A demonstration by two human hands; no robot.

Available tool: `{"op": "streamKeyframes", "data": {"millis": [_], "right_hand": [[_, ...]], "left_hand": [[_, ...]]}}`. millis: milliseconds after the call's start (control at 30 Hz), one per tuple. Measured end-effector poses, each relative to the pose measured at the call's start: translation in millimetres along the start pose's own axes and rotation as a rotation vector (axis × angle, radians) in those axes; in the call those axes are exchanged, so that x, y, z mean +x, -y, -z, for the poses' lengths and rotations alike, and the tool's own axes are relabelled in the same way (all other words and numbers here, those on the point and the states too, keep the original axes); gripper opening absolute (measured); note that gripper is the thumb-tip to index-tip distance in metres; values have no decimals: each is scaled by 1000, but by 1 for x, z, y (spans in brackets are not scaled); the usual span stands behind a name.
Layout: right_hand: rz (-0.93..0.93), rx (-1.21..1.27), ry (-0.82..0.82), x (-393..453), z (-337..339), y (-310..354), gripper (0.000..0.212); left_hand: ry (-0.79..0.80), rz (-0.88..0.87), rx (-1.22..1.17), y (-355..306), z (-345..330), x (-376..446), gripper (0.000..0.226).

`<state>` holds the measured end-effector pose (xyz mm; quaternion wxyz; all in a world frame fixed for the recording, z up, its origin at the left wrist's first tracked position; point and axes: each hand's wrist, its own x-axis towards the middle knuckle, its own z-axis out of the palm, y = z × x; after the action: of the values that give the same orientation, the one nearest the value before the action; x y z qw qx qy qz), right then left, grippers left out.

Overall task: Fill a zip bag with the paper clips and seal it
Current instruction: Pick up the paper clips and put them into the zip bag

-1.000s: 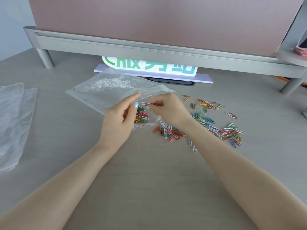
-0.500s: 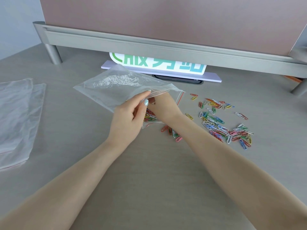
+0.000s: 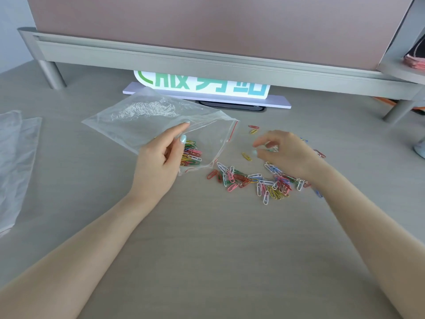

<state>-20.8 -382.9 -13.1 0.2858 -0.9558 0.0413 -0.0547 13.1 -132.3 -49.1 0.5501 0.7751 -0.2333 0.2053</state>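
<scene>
A clear zip bag [image 3: 147, 116] with a red seal line lies on the desk, its mouth open toward the right. My left hand [image 3: 161, 162] pinches the bag's upper layer near the mouth and holds it lifted. Several coloured paper clips [image 3: 192, 155] sit inside the bag by my thumb. My right hand [image 3: 285, 155] hovers outside the bag over the loose paper clips [image 3: 255, 180], fingers curled and apart, with nothing clearly between them. A single yellow clip [image 3: 246, 156] lies just left of its fingertips.
More clear bags [image 3: 16, 157] lie flat at the left edge. A grey partition rail [image 3: 207, 58] runs along the back on legs, with a white sign with green characters [image 3: 202, 85] beneath it. Two stray clips [image 3: 253, 129] lie beyond the bag's mouth.
My right hand has come out of the bag's mouth and moved right over the loose clips. My left hand still holds the bag open.
</scene>
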Motion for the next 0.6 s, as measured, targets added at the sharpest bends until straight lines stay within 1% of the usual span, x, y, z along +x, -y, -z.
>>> {"op": "streamKeyframes", "data": {"millis": [133,200,300,467,600], "right_hand": [[-108,-181,191,-13,19,-27,55],[-145,-286,266,-15,22,-32,67],[-157,-302,286,-16,24,-32,69],[-139,-371,372,-19,29,-28,82],[-92,-357,378,-20,32,-29,77]], "left_hand": [[4,9,-7,0,0,-1,32],[4,20,-11,-1,1,-1,31],[0,20,-1,1,1,-2,31],[1,21,5,1,0,-3,31],[4,17,15,-2,1,-3,30]]}}
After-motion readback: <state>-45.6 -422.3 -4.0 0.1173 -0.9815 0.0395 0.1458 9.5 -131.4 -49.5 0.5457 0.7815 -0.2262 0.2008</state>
